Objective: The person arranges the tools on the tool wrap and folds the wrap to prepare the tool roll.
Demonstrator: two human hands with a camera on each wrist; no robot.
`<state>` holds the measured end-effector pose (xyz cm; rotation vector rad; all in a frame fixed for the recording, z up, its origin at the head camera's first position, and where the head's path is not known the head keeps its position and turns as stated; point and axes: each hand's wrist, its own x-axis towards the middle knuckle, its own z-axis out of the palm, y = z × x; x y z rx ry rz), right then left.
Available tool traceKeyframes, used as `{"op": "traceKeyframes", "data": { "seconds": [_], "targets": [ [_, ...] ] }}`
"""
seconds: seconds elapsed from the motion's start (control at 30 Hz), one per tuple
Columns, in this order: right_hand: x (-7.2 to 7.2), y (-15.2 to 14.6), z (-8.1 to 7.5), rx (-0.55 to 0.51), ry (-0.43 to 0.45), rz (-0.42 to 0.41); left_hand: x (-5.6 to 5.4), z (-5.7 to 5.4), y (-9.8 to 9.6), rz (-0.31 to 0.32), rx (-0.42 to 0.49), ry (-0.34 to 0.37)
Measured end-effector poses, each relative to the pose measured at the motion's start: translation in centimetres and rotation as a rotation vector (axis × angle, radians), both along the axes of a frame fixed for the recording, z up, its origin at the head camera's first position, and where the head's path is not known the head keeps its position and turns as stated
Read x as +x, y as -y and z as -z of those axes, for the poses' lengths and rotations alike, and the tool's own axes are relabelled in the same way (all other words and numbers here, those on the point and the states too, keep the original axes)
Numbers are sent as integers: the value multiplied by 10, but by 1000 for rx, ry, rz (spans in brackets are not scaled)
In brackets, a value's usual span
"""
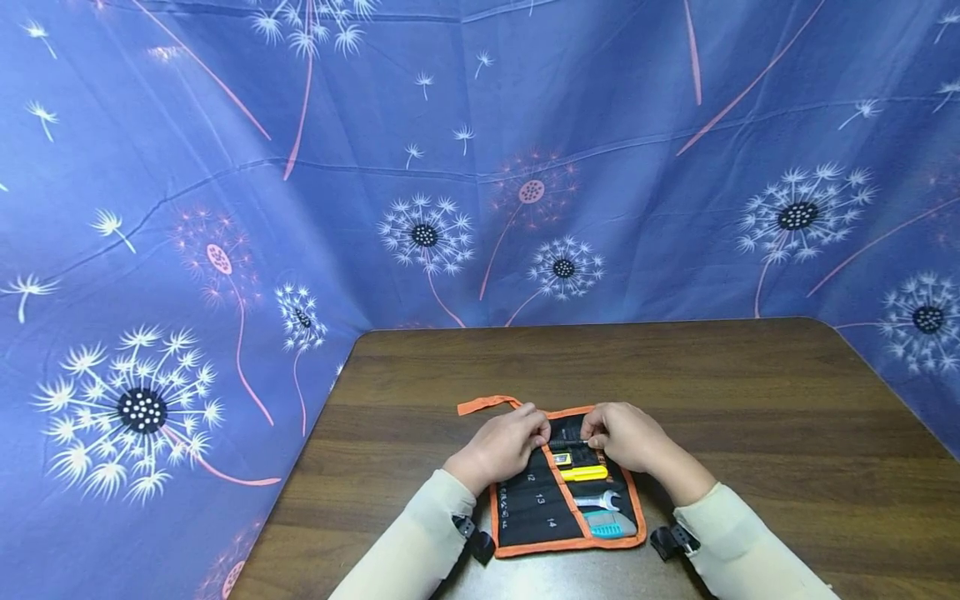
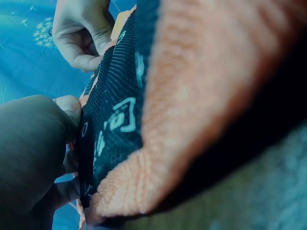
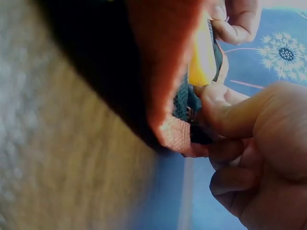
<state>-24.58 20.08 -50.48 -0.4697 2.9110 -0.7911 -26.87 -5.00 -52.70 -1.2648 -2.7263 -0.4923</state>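
A black tool roll (image 1: pixel 525 508) with orange trim lies unfolded on the table, numbers printed on its pocket panel. My left hand (image 1: pixel 506 442) pinches the top of the orange-edged pocket; in the left wrist view its thumb (image 2: pixel 71 106) presses against the black cloth. Across from it, my right hand (image 1: pixel 626 437) pinches the end of a slim dark tool (image 1: pixel 566 444) whose other end reaches the pocket edge. Its exact kind cannot be made out. Below it in the pockets sit a yellow handle (image 1: pixel 585 473), an open-end wrench (image 1: pixel 600 500) and a teal-and-grey tool (image 1: pixel 610 524).
A small yellow-and-black piece (image 1: pixel 562 459) shows just above the yellow handle. An orange strap (image 1: pixel 483 404) trails from the roll's upper left corner. The wooden table (image 1: pixel 750 400) meets a blue dandelion-print cloth (image 1: pixel 637 208) behind and at the sides.
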Motion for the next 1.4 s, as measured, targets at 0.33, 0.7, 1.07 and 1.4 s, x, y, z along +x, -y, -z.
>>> {"op": "traceKeyframes", "data": {
  "seconds": [0.33, 0.7, 1.07, 1.4],
  "targets": [
    [5, 9, 0, -2, 72, 32, 3, -2, -5, 30, -25, -16],
    [6, 16, 5, -65, 119, 55, 3, -1, -5, 25, -53, -29],
    [5, 9, 4, 28, -19, 15, 2, -7, -5, 13, -52, -2],
    [4, 10, 8, -10, -8, -72, 6, -10, -8, 35, -77, -32]
  ]
}}
